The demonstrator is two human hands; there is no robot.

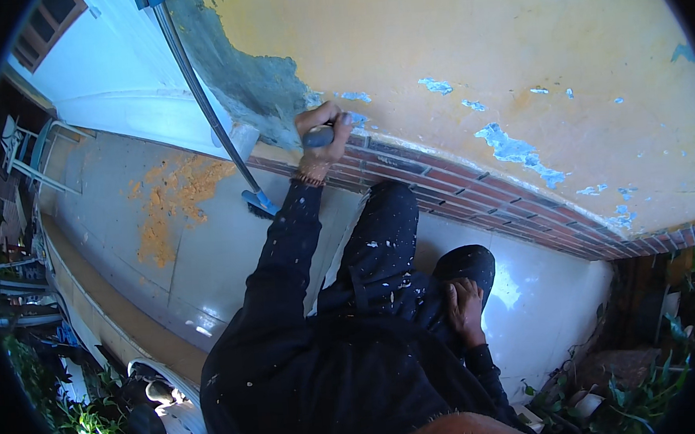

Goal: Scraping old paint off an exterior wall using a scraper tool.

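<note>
My left hand [325,143] is closed round the dark rounded handle of what looks like a scraper [319,137]; its working end is hidden behind my fingers. That hand is against the lower part of a yellow wall [472,34], just above a band of red brick tiles [474,197]. Bare grey patches [268,83] show beside it where the yellow paint is gone, with smaller pale blue chips farther right. My right hand [466,309] rests on my bent knee, fingers stretched out over the paint-spotted dark trousers, holding nothing.
A long-handled brush [219,129] with a blue head leans left of my forearm. Orange-yellow paint flakes [171,196] litter the pale tiled floor [98,176]. A chair [41,156] stands far left, beyond a low curved ledge [123,318]. Plants [690,355] grow at lower right.
</note>
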